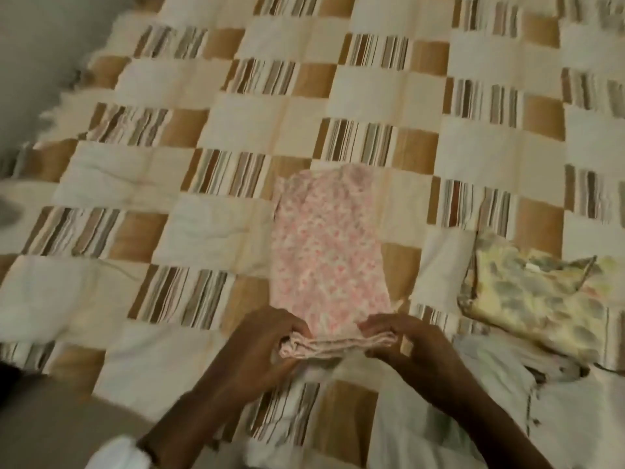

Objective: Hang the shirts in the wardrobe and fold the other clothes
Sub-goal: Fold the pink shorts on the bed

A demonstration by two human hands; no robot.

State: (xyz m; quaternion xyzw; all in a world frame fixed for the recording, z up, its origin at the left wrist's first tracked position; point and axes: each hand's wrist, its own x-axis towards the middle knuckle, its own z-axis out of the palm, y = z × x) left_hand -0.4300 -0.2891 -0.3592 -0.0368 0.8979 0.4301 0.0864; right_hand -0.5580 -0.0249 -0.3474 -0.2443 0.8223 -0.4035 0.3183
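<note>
A pink floral garment [324,252] lies in a long narrow strip on the patchwork quilt [216,137], stretching away from me. My left hand [270,340] pinches the left corner of its near hem. My right hand [402,340] pinches the right corner. The hem is bunched in layers between the two hands. A yellow and grey floral garment [537,299] lies folded on the quilt to the right. A white garment [446,418] lies crumpled under my right forearm at the near edge.
The quilt of cream, tan and striped squares covers the bed across most of the view. The bed's left edge runs diagonally along the grey floor [40,45]. Floor also shows at the lower left [61,418].
</note>
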